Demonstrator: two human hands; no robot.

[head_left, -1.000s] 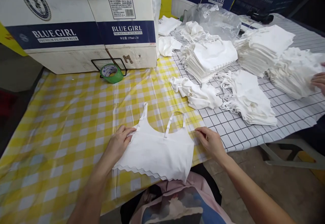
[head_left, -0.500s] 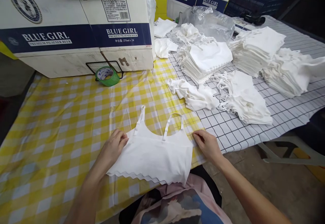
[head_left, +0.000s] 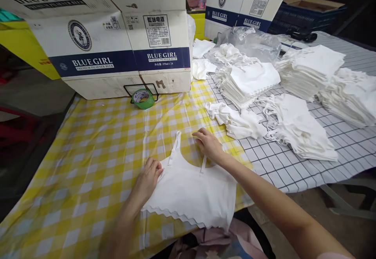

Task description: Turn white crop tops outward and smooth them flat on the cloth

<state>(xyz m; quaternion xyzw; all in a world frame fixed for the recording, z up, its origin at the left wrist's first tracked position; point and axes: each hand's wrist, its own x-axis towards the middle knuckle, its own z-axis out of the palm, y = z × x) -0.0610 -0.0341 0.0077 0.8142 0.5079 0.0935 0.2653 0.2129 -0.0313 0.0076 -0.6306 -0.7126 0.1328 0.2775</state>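
A white strappy crop top with a wavy hem lies flat on the yellow-and-white checked cloth in front of me. The fingers of my left hand are pinched on its left side edge, below the left strap. My right hand is over the upper part of the right strap and hides some of it. Its fingers point left toward the gap between the straps, slightly bent and apart from the thumb, with nothing visible in them.
A Blue Girl beer carton stands at the back left, with a green tape roll before it. Stacks of white garments and a loose crumpled one lie on the grid cloth to the right. Clear plastic lies behind.
My right hand has moved from the right of the top, up and left, to over the right strap. My left hand stays at the left edge. The view has shifted.
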